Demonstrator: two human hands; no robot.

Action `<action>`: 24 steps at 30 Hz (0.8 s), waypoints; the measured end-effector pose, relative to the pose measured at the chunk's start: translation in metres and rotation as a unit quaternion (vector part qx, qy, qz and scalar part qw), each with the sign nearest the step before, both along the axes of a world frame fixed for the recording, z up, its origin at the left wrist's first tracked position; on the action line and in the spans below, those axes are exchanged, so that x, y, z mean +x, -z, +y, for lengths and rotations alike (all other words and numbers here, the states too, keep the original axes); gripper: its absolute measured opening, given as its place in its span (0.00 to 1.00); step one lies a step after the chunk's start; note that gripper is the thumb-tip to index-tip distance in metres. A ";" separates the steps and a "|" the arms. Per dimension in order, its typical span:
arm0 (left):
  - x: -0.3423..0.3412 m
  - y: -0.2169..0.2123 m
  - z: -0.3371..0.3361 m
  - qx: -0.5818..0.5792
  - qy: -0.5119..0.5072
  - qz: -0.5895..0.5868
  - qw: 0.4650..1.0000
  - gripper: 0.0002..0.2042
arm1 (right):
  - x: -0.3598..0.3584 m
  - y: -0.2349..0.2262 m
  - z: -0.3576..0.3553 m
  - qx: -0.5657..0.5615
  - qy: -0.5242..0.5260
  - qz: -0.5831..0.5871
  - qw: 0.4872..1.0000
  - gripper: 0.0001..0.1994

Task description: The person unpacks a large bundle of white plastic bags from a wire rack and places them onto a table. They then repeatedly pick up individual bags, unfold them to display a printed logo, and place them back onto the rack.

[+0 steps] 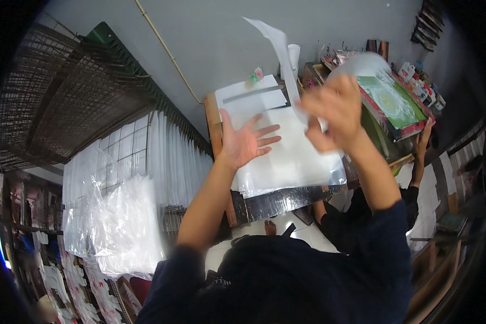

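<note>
My left hand [247, 139] is open, its fingers spread and palm showing, over the left side of a stack of white, clear-edged plastic sheets [286, 162]. Smeared by motion, my right hand [335, 116] is raised above the stack's right side. A thin white sheet [279, 46] stands up in the air, curling away toward the wall, and its near end meets the right fingertips, which appear closed on it. Behind the left hand lies a white board or paper with a grey strip [254, 96].
Left of the table hangs a wire rack [127, 141] of plastic sheets, with a clear plastic bundle [127, 227] nearer. At right, a co-worker's hand [424, 135] touches a red-edged frame with a green panel [391, 102]. Bottles [407, 71] stand beyond it.
</note>
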State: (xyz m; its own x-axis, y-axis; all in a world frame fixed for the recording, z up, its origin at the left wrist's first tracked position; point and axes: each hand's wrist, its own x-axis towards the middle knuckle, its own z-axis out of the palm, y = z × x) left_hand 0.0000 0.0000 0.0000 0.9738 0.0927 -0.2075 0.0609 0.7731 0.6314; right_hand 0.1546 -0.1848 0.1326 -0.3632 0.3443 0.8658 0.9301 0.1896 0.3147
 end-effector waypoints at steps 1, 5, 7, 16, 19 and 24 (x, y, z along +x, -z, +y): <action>0.003 -0.001 0.002 -0.019 -0.018 0.003 1.000 0.54 | -0.010 0.006 -0.017 0.000 0.002 -0.020 1.000 0.19; -0.007 -0.005 -0.007 0.062 -0.026 0.075 0.995 0.54 | -0.054 0.008 -0.064 -0.158 -0.045 0.029 0.986 0.13; 0.003 0.010 -0.018 0.157 0.107 0.065 0.980 0.55 | -0.054 0.001 -0.073 -0.237 -0.077 0.070 0.966 0.12; -0.007 0.061 -0.124 -0.037 0.315 0.080 0.945 0.46 | -0.026 0.004 -0.053 -0.466 -0.181 0.317 0.806 0.16; 0.003 0.061 -0.101 -0.029 0.164 0.106 0.980 0.51 | -0.013 -0.005 -0.039 -0.489 -0.083 0.322 0.807 0.15; 0.022 -0.002 0.004 0.075 0.000 0.041 0.996 0.22 | 0.011 0.003 -0.035 -0.355 0.189 0.287 0.869 0.13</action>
State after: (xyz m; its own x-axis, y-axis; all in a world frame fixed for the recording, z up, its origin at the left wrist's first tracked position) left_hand 0.0215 0.0041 0.0019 0.9543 0.1291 -0.2694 0.1161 0.6706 0.7326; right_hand 0.1656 -0.2201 0.1295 0.3145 0.8669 0.3866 0.9332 -0.2078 -0.2932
